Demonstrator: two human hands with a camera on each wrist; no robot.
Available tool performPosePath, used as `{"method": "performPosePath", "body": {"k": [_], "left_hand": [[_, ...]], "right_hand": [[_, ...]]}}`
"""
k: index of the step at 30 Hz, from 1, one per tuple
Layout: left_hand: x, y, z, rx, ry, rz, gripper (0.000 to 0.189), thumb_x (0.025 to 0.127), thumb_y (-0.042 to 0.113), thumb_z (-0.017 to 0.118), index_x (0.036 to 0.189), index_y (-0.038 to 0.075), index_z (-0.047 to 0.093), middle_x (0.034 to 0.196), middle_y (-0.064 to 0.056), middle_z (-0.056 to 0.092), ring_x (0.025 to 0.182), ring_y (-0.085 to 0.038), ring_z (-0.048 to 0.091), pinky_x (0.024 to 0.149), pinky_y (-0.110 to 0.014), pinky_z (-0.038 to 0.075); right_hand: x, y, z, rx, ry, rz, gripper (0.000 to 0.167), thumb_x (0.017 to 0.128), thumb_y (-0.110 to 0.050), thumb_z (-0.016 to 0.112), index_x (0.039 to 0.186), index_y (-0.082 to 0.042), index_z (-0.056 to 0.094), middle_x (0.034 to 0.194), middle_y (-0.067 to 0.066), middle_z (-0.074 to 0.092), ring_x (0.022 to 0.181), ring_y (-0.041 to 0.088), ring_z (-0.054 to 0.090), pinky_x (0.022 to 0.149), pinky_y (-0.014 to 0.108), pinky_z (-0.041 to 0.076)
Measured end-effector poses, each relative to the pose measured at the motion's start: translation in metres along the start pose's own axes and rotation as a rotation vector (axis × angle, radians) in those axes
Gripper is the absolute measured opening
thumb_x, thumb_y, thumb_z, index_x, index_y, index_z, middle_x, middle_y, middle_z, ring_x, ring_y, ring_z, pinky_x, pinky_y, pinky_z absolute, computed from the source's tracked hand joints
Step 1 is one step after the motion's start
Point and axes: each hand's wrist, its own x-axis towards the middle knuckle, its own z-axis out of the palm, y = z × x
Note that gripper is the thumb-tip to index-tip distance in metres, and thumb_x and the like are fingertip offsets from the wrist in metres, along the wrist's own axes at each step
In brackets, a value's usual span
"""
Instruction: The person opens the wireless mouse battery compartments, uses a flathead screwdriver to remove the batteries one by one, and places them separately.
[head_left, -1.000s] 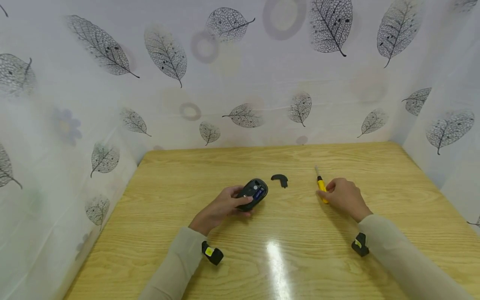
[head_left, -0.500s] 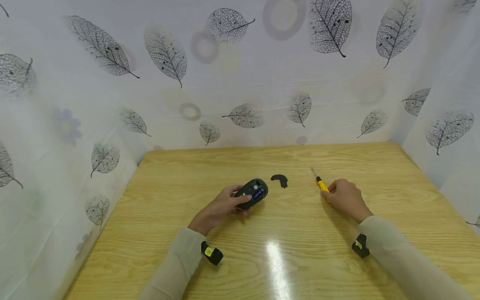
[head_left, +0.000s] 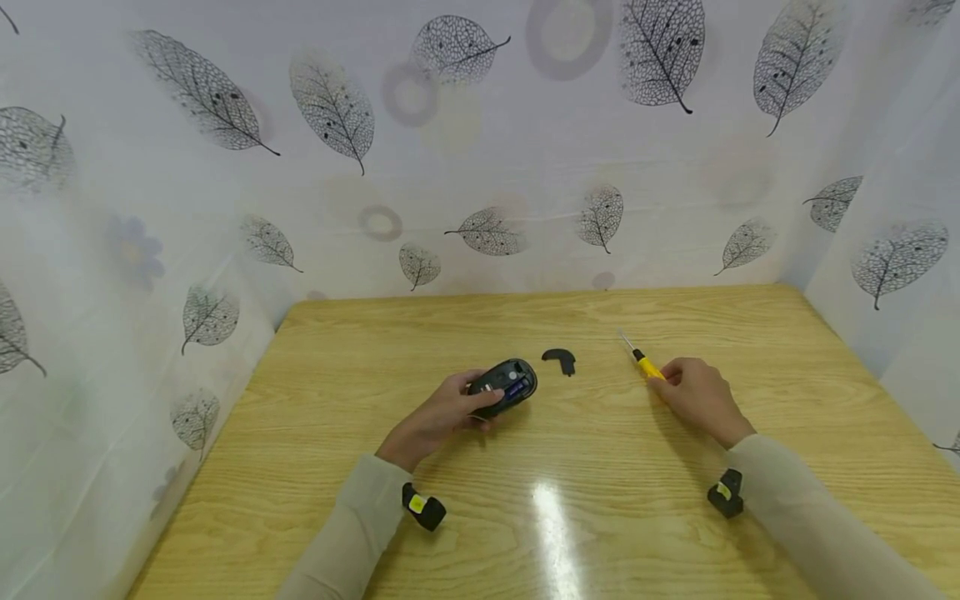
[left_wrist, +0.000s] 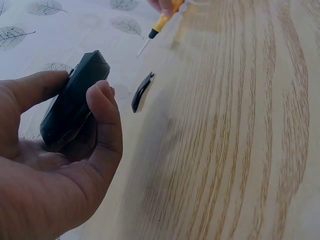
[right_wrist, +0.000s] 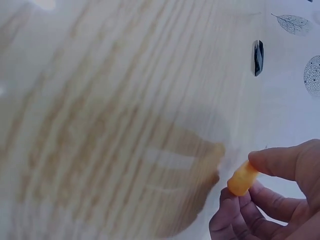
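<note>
My left hand grips a black computer mouse, its underside turned up. A blue battery shows in the mouse's uncovered compartment, and my thumb presses on that face. In the left wrist view the fingers curl round the mouse body. My right hand pinches a screwdriver by its yellow handle, the metal shaft pointing away and to the left. The right wrist view shows the handle's end between thumb and fingers. Between the two hands, a curved black battery cover lies on the table.
The wooden table reaches back to a hanging white curtain printed with leaves, which also encloses both sides. A black wrist camera sits at the left sleeve and another camera at the right one.
The screwdriver has swung so its tip points further left, and the right hand has shifted slightly right with it. The mouse is tilted a little differently in the left hand. The cover has not moved.
</note>
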Motion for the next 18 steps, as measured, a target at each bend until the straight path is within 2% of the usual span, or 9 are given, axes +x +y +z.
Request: {"method": "performPosePath", "body": {"k": [9,12,18], "left_hand": [[-0.002,0.001,-0.001,-0.004,0.005,0.001,0.056,0.101,0.016,0.065,0.149,0.0,0.04,0.132,-0.023,0.054,0.092,-0.023,0.063,0.074,-0.027,0.056],[-0.002,0.0,-0.001,-0.011,0.014,0.003,0.054,0.102,0.016,0.064,0.148,-0.001,0.04,0.132,-0.025,0.053,0.094,-0.025,0.066,0.079,-0.03,0.059],[-0.002,0.0,-0.003,-0.062,-0.014,0.004,0.055,0.102,0.011,0.062,0.149,-0.001,0.036,0.135,-0.029,0.05,0.095,-0.027,0.071,0.089,-0.037,0.06]], "right_hand": [[-0.001,-0.001,-0.008,0.04,0.031,-0.061,0.035,0.1,-0.021,0.062,0.11,0.012,0.066,0.102,0.026,0.069,0.087,0.035,0.066,0.068,0.042,0.055],[-0.001,-0.002,-0.01,0.056,0.05,-0.084,0.036,0.101,-0.022,0.061,0.112,0.012,0.066,0.104,0.027,0.069,0.091,0.04,0.067,0.069,0.044,0.057],[-0.005,-0.007,-0.016,0.099,0.067,-0.116,0.035,0.103,-0.02,0.06,0.117,0.012,0.064,0.106,0.027,0.069,0.094,0.042,0.067,0.064,0.036,0.057]]}}
